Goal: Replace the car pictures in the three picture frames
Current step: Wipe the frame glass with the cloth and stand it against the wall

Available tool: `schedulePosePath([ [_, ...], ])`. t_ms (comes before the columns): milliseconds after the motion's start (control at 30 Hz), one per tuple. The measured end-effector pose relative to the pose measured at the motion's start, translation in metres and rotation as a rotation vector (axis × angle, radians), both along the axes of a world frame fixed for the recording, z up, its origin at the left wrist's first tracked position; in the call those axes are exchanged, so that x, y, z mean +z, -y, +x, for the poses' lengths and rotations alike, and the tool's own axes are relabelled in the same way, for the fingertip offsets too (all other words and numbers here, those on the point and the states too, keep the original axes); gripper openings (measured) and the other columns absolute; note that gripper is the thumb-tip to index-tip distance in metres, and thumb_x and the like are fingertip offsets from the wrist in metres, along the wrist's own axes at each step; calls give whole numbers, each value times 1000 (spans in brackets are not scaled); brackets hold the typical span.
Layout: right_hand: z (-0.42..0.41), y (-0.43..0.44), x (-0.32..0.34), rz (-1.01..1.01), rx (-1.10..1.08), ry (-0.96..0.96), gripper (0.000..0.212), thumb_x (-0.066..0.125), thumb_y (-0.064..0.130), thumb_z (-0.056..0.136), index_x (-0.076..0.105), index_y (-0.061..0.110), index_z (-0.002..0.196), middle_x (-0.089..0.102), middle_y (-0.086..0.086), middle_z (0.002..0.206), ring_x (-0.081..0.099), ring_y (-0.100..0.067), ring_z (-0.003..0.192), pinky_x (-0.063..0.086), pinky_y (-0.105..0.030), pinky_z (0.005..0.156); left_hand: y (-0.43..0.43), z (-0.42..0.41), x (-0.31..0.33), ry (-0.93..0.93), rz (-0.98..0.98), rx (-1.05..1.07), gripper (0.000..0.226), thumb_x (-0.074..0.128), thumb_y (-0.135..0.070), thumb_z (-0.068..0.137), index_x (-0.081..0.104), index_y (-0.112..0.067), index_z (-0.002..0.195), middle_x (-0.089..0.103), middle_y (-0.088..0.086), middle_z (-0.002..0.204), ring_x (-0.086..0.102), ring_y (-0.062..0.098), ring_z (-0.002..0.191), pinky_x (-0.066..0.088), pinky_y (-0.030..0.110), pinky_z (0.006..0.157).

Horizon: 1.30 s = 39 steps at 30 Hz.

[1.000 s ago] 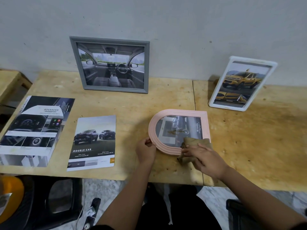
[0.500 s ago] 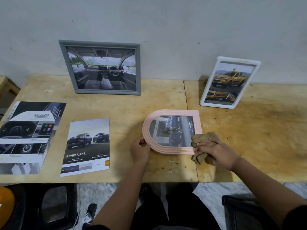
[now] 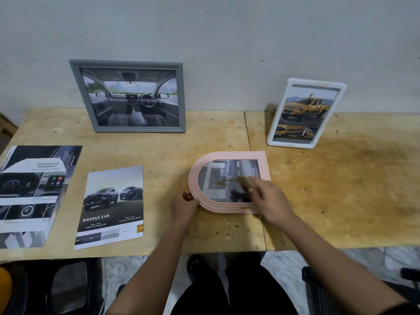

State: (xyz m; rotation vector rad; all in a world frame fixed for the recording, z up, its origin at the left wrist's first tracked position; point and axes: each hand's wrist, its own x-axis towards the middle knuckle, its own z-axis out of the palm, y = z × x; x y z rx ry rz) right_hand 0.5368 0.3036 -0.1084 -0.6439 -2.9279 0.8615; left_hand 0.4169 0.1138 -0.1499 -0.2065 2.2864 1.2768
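A pink arched frame point(image 3: 227, 155) lies flat on the wooden table point(image 3: 341, 189) with a car picture under its glass. My left hand point(image 3: 183, 205) grips its curved left edge. My right hand point(image 3: 270, 201) holds a brown cloth point(image 3: 246, 181) on the glass near the frame's right side; the hand is blurred. A grey frame point(image 3: 129, 96) with a car-interior picture leans on the wall at the back left. A white frame point(image 3: 305, 112) with a yellow pickup picture leans at the back right.
Two loose car prints lie on the left of the table: a "Double Cab" sheet point(image 3: 111, 208) and an "Advanced" dashboard sheet point(image 3: 31, 192). A seam point(image 3: 250, 137) splits the tabletop. Dark chairs point(image 3: 68, 289) stand below the front edge.
My right hand has moved with the cloth from the frame's lower right corner up onto the glass. The left hand keeps its hold on the curved edge.
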Motion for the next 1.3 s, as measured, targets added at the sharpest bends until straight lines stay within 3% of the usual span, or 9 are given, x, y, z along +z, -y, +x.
schedulePosePath([
  [167, -20, 74, -32, 311, 142, 30, 35, 56, 27, 78, 64, 30, 112, 71, 6, 96, 64, -20, 91, 45, -34, 78, 2, -4, -3, 3, -8, -50, 22, 72, -13, 76, 57, -11, 92, 67, 11, 100, 56, 19, 84, 40, 27, 72],
  [333, -2, 87, -53, 350, 196, 148, 48, 39, 37, 84, 58, 23, 125, 62, 3, 126, 57, -19, 120, 46, -46, 96, 2, -1, -3, -13, -8, -36, 22, 73, -14, 76, 58, -11, 91, 66, 9, 95, 57, 18, 83, 39, 26, 70],
  [567, 12, 57, -55, 391, 288, 164, 47, 42, 25, 81, 59, 23, 126, 59, 2, 131, 55, -17, 122, 30, -40, 100, 1, 4, 0, -40, -20, -19, 15, 68, -13, 78, 56, -14, 87, 60, 2, 89, 55, 19, 85, 37, 26, 72],
  [767, 43, 9, -49, 474, 268, 176, 59, 72, 11, 65, 62, 24, 122, 62, 2, 127, 57, -16, 119, 32, -41, 103, -2, 8, 1, -44, -14, 17, 14, 67, -12, 79, 54, -13, 85, 55, -5, 77, 53, 16, 80, 38, 27, 70],
  [867, 54, -2, -45, 567, 254, 192, 57, 46, 12, 69, 62, 22, 123, 61, 1, 128, 57, -17, 120, 26, -42, 103, -3, 7, 1, -37, -15, 22, 14, 67, -14, 79, 53, -15, 84, 52, -11, 73, 53, 15, 79, 38, 27, 70],
  [967, 64, -11, -41, 587, 221, 194, 58, 51, 6, 69, 59, 22, 125, 59, 1, 131, 55, -20, 122, 39, -47, 98, -3, 6, 0, -30, -10, 32, 15, 68, -14, 79, 55, -14, 86, 58, -5, 80, 54, 16, 81, 39, 27, 71],
  [1067, 72, -17, -32, 499, 154, 260, 77, 79, -5, 52, 62, 19, 123, 60, -1, 130, 63, -30, 109, 56, -38, 58, -2, 6, -2, -30, 11, 33, 16, 68, -13, 78, 56, -14, 88, 59, 0, 87, 56, 18, 84, 40, 27, 73],
  [1133, 72, -17, -26, 470, 118, 264, 74, 75, -5, 63, 56, 21, 130, 53, 0, 137, 59, -35, 107, 51, -33, 46, -2, 7, -1, -30, 21, 25, 16, 68, -12, 78, 55, -13, 88, 59, 1, 88, 56, 19, 84, 40, 27, 72],
  [1300, 62, -24, -21, 363, -80, 384, 51, 38, 16, 95, 31, 32, 143, 32, 8, 149, 43, -27, 119, 45, -34, 66, 0, 7, -2, -60, 31, -8, 17, 67, -9, 79, 55, -11, 91, 60, 3, 91, 56, 20, 85, 39, 27, 70],
])
